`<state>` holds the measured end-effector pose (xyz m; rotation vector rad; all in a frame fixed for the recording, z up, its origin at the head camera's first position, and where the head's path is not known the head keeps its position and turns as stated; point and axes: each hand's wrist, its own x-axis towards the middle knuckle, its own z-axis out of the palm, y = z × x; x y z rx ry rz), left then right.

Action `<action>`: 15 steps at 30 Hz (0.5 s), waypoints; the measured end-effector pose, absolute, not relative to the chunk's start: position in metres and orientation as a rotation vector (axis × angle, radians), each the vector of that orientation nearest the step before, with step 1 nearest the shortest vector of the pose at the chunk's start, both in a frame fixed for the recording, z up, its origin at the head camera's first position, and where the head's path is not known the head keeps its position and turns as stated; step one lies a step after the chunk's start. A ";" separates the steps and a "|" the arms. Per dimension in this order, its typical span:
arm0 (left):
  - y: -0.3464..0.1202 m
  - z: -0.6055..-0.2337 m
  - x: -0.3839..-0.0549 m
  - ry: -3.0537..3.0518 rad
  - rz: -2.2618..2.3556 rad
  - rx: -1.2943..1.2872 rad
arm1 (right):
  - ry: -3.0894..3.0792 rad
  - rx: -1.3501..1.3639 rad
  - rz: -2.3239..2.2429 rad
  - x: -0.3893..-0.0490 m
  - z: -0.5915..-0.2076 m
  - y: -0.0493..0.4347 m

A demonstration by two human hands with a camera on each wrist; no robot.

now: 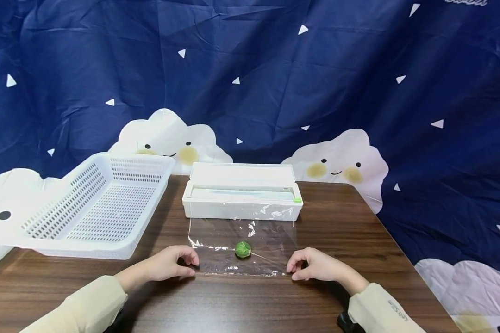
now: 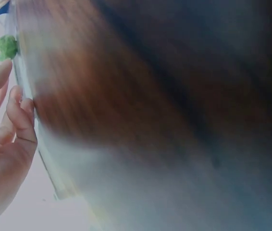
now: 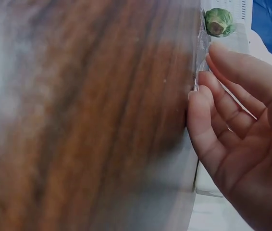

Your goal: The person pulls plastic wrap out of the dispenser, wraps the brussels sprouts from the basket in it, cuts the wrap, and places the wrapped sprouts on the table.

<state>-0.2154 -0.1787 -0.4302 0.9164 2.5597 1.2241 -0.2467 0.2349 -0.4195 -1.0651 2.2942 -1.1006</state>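
Note:
A Brussels sprout (image 1: 242, 249) lies on a sheet of clear cling film (image 1: 216, 263) spread flat on the table. The film runs forward out of a white cling film dispenser (image 1: 241, 210) whose lid stands raised. At the film's near left corner is my left hand (image 1: 166, 263), its thumb and fingertips apart. My right hand (image 1: 316, 264) rests at the near right corner, fingers loosely bent, with a gap between thumb and fingers. The right wrist view shows those fingertips (image 3: 196, 98) right at the film's edge, the sprout (image 3: 219, 22) beyond them.
A white perforated plastic basket (image 1: 147, 226) stands to the left on the brown wooden table (image 1: 241, 305). A green slider (image 1: 297, 200) sits at the dispenser's right end. Behind the table hangs a dark blue cloth (image 1: 250, 92) with clouds and triangles.

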 end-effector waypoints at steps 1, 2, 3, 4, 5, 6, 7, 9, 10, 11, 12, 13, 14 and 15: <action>-0.180 -0.430 -0.215 2.564 1.214 0.924 | 2.296 -1.077 -1.089 -0.247 -0.420 0.235; -0.181 -0.430 -0.215 2.567 1.208 0.941 | 2.301 -1.090 -1.078 -0.247 -0.419 0.235; -0.181 -0.431 -0.215 2.570 1.204 0.955 | 2.308 -1.106 -1.065 -0.248 -0.420 0.234; -0.182 -0.431 -0.215 2.574 1.199 0.977 | 2.318 -1.125 -1.049 -0.248 -0.420 0.234; -0.182 -0.431 -0.215 2.581 1.189 0.997 | 2.330 -1.147 -1.035 -0.248 -0.419 0.234; -0.183 -0.431 -0.214 2.589 1.177 1.014 | 2.340 -1.170 -1.020 -0.248 -0.419 0.234; -0.183 -0.431 -0.214 2.596 1.165 1.031 | 2.348 -1.187 -1.008 -0.248 -0.419 0.234; -0.184 -0.431 -0.214 2.617 1.133 1.060 | 2.365 -1.206 -0.982 -0.248 -0.419 0.233; -0.184 -0.431 -0.213 2.626 1.119 1.069 | 2.370 -1.199 -0.974 -0.248 -0.418 0.232; -0.184 -0.431 -0.213 2.636 1.104 1.072 | 2.374 -1.183 -0.967 -0.247 -0.418 0.231; -0.185 -0.432 -0.213 2.644 1.090 1.080 | 2.382 -1.168 -0.957 -0.247 -0.418 0.230; -0.185 -0.432 -0.213 2.650 1.082 1.088 | 2.389 -1.149 -0.949 -0.247 -0.418 0.229; -0.185 -0.432 -0.213 2.655 1.076 1.095 | 2.400 -1.132 -0.937 -0.246 -0.417 0.229; -0.185 -0.432 -0.214 2.660 1.072 1.102 | 2.407 -1.122 -0.930 -0.246 -0.417 0.228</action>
